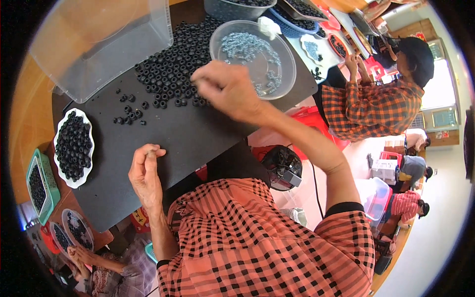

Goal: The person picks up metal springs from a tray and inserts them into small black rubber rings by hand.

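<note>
My right hand is over the dark tabletop, at the near edge of a spread of small black ring-shaped parts. Its fingers are curled, slightly blurred, and hide whatever is in them. Just beyond it stands a round clear bowl with many small clear bluish pieces inside. My left hand is raised at the table's near edge, thumb and fingertips pinched together; any piece between them is too small to name. A few loose black parts lie beyond it.
A white scalloped dish heaped with black parts stands at the left, a large clear plastic bin behind it. A green basket is farther left. Co-workers sit on both sides, one in an orange checked shirt.
</note>
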`<state>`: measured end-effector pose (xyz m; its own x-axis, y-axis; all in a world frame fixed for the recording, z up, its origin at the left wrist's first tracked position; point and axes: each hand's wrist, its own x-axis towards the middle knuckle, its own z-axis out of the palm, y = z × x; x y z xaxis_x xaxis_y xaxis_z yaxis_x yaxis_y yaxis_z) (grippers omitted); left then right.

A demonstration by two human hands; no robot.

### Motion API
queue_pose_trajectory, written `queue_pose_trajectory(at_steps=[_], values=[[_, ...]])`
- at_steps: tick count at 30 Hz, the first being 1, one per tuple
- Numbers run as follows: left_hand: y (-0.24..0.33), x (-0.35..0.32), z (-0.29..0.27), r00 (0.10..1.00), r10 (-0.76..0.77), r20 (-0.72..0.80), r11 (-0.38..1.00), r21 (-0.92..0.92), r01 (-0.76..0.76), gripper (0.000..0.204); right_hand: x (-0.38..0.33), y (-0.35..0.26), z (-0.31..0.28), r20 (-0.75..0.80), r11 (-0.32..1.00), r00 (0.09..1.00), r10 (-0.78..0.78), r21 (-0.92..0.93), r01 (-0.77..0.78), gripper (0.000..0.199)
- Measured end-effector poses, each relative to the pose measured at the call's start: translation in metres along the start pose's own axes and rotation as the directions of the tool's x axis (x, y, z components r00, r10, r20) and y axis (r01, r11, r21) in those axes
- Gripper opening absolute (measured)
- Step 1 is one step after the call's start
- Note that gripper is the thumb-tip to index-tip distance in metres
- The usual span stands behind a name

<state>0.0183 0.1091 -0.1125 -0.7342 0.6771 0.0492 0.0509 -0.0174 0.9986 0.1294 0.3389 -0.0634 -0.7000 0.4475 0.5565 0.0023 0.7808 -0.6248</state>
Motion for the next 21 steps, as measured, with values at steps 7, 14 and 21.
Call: queue_pose_trajectory(at_steps=[7,14,21], values=[[-0.002,0.003,0.003,0.999,0.032,0.016,0.999,0.032,-0.032,0.014,-0.006,0.057,-0.091,0.502,0.851,0.703,0.503,-0.149,-0.503,0.018],[-0.008,0.002,0.0,0.998,0.062,0.014,0.997,0.038,-0.062,0.015,-0.004,0.096,-0.111,0.03,0.849,0.851,0.524,-0.106,-0.518,0.018],[-0.004,0.0,0.003,0.999,0.027,-0.021,0.999,0.041,-0.026,0.015,-0.001,0.095,-0.093,0.227,0.952,0.945,0.237,-0.25,-0.178,0.019]])
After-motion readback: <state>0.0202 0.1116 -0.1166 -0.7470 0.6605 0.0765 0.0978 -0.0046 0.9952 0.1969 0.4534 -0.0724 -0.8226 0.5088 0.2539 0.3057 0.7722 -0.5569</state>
